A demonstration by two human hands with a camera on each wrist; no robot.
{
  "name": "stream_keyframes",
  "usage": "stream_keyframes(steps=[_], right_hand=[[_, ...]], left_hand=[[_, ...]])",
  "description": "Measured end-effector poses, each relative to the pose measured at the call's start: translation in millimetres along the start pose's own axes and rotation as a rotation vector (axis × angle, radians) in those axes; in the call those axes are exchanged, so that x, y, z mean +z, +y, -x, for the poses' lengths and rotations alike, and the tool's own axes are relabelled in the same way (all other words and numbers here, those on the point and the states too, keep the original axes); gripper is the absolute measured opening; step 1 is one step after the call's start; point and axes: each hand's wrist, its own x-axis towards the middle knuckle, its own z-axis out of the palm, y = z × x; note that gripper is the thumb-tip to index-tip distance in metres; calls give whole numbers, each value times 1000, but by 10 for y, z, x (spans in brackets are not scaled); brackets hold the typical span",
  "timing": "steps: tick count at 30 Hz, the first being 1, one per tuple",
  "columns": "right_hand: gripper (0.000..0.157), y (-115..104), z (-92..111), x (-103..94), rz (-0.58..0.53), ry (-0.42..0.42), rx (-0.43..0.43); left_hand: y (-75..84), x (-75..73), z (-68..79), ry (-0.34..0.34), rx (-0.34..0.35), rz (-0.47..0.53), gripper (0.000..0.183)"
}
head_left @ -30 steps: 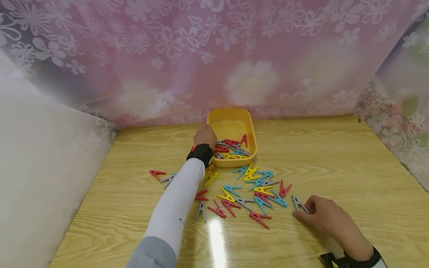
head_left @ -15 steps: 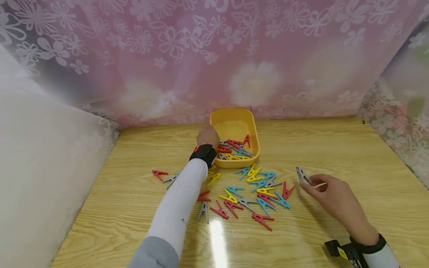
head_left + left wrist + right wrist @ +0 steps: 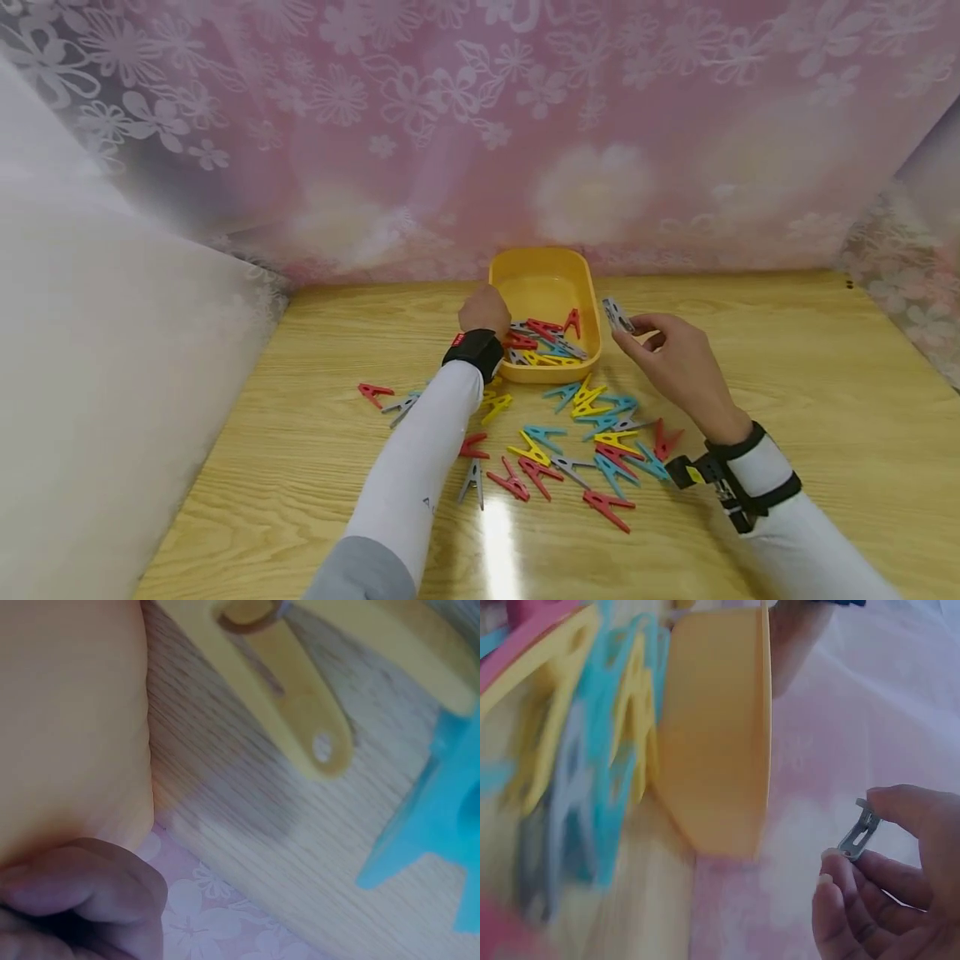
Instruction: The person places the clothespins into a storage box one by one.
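Right hand (image 3: pixel 678 358), pinching a gray peg (image 3: pixel 617 317), has moved toward the back edge of the table (image 3: pixel 810 375), just beside the right rim of the tray (image 3: pixel 547 287); this carry seems advanced, not finished. Left hand (image 3: pixel 485 310) is curled at the left rim; gripping or not, one cannot tell.

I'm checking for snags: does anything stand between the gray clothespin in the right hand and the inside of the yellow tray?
Only the yellow tray's right rim, left of the gray clothespin; nothing else visible stands in the way.
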Motion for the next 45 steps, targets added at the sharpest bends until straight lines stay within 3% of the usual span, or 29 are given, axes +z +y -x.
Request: stream_keyframes(steps=[6,11,19,27,34,39,45], right_hand=[[60,-94,-220,211,-49,-81,-15],[57,-62,-246,252,-49,-106,-32],[43,206,-85,106,-36,-127,-61],[32,500,185,-68,44,-269,36],[23,745,391,-177,11,-398,-111],[35,891,545,-211,-42,-455,-212],[42,949,606,-167,-56,-469,-256]], left_hand=[[55,51,17,-11,-2,-13,29],[50,28,33,-5,-6,-12,27],[15,-43,43,-29,5,-24,30],[0,-32,17,-26,11,-27,31],[-2,-34,9,-34,14,-24,29],[-3,-22,9,-26,30,-32,30],[13,-39,35,-24,24,-6,27]])
